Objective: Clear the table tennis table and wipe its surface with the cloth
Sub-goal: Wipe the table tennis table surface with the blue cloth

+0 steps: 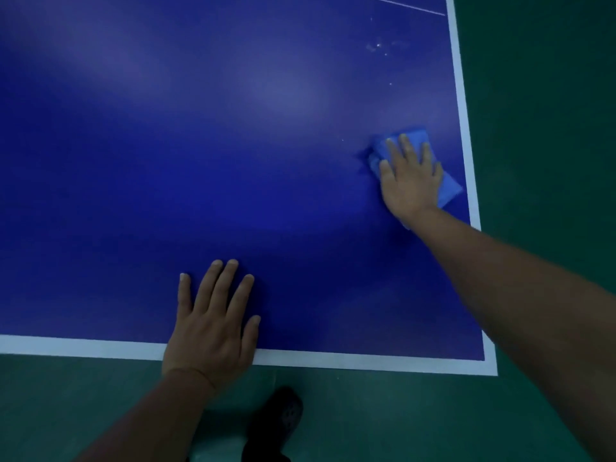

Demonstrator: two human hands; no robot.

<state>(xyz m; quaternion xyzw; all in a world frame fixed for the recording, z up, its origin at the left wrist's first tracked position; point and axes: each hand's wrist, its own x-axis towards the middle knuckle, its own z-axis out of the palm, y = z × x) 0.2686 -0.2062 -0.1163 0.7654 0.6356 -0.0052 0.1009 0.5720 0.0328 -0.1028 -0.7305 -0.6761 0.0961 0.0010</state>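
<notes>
The blue table tennis table [200, 145] with white edge lines fills most of the head view. A light blue cloth [413, 140] lies flat on it close to the right edge. My right hand [410, 178] presses down on the cloth with straight, spread fingers and covers its middle. My left hand [213, 325] rests flat on the table at the near edge, fingers straight, holding nothing. White specks [380, 48] mark the surface at the far right, beyond the cloth.
Green floor [550, 95] runs along the right side and the near side of the table. A dark shoe [283, 415] stands on the floor below the near edge. The table's near right corner [490, 368] is in view.
</notes>
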